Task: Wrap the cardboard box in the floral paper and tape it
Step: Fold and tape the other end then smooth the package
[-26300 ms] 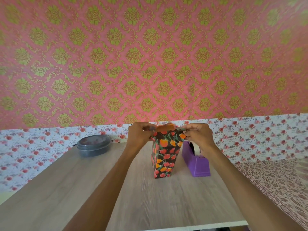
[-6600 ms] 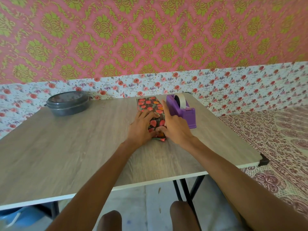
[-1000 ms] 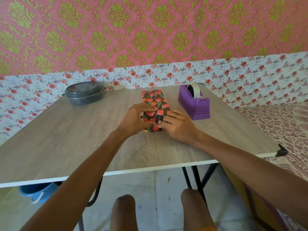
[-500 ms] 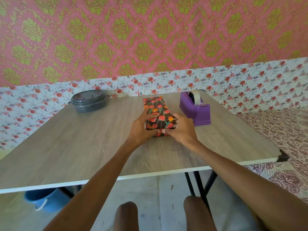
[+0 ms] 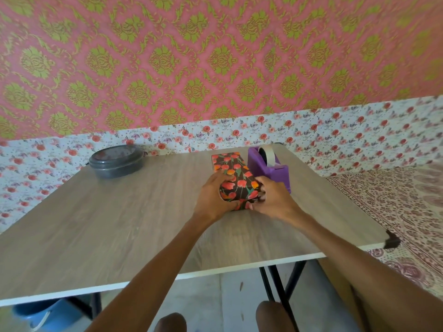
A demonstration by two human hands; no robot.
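wrapped box (image 5: 233,173), black ground, red-orange flowers

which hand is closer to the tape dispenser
Right. The right hand grips the box at its near end, close beside the dispenser; the left hand holds the box's other side, away from it.

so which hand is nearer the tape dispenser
The right hand, gripping the box at its near end, just in front of the purple dispenser; the left hand holds the box's other side.

Box (image 5: 233,174) left of tape dispenser (image 5: 269,168)
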